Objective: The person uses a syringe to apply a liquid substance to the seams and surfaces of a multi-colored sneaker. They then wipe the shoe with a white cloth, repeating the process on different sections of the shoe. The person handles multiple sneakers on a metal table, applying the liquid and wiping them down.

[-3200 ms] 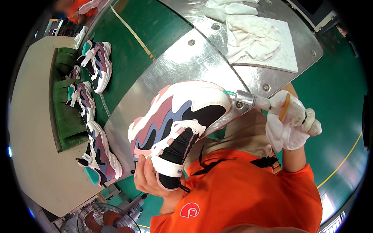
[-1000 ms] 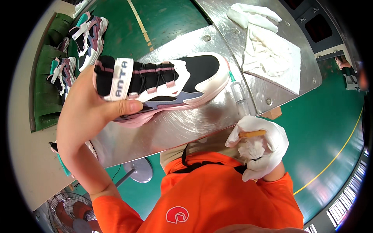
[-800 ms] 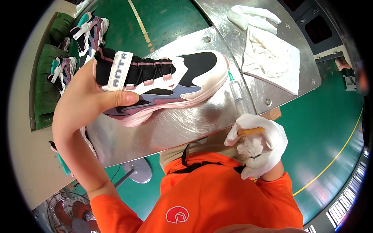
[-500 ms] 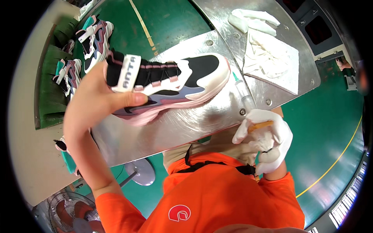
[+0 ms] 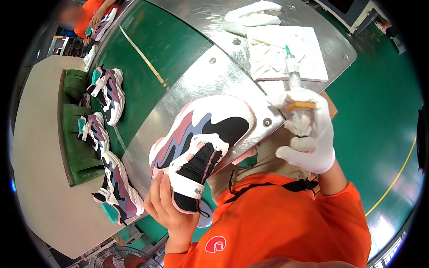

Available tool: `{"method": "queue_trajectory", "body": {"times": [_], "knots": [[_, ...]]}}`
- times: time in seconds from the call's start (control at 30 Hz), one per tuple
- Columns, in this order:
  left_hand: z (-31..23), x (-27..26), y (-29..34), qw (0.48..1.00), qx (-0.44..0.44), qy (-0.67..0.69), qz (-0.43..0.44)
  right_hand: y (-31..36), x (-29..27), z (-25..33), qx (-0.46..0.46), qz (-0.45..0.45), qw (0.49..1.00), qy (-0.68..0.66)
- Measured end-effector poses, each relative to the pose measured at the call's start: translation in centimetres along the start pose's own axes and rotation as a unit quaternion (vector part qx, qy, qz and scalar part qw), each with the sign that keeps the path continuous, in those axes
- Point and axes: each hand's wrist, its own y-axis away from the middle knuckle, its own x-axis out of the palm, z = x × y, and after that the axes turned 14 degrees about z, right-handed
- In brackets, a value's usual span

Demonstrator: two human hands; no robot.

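Observation:
My bare left hand (image 5: 165, 207) is closed on the heel end of a sneaker (image 5: 210, 123) with white, black, pink and purple-blue parts. The shoe is tilted over the metal table, its laces and tongue turned toward me and its toe pointing away to the right. In a white glove, my right hand (image 5: 319, 138) grips a clear syringe (image 5: 292, 69) with a green tip, which points away from me. An orange-brown piece (image 5: 301, 105) shows among the gloved fingers. Behind the syringe lies a crumpled white cloth (image 5: 263, 58) on a white pad (image 5: 316, 49).
On the left, several similar sneakers (image 5: 118, 190) stand by a green belt and a green holder (image 5: 80, 154). A white glove (image 5: 257, 13) rests on the metal table (image 5: 196, 73) beyond the pad. At the far upper left a person in orange (image 5: 91, 13) handles another shoe.
My left hand has drawn the sneaker nearer and rolled it, so the laces now face me. The gloved right hand and syringe have moved up over the white pad. More of the left side shows.

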Motion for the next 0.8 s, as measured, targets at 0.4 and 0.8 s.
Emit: {"method": "queue_trajectory", "body": {"times": [0.4, 0.8], "knots": [[0.0, -1.4, -0.8, 0.997, 0.023, -0.012, 0.069, -2.0, 0.7, -1.6, -0.034, 0.024, 0.982, 0.183], [2.3, -2.0, -4.4, 0.994, 0.068, 0.014, 0.083, -1.3, -3.4, 0.2, 0.095, -0.057, 0.993, 0.052]]}}
